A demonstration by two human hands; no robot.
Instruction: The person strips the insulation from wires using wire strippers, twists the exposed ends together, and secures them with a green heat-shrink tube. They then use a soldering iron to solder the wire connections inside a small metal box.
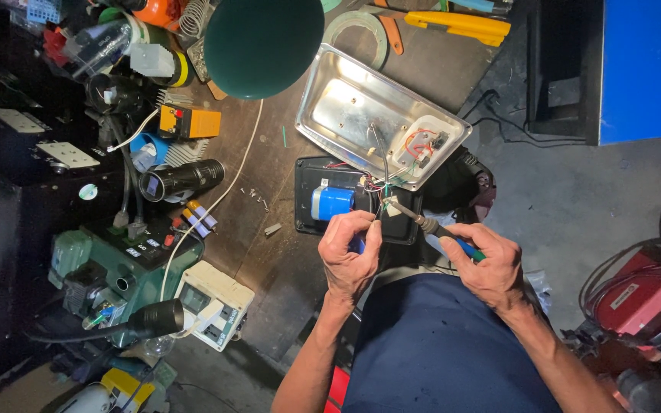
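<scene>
Fingers of my left hand [351,256] pinch together on a thin wire to keep it steady; my right hand [486,264] is clamped on the soldering iron [431,228], its tip angled at that joint. Just beyond, the open black case [357,203] holds a blue capacitor [332,203], and the steel lid [376,115] leans back on the tabletop [269,160], still tethered by wires.

Single head-worn view, looking steeply down, close over cluttered workbench [269,160], floor at right
</scene>
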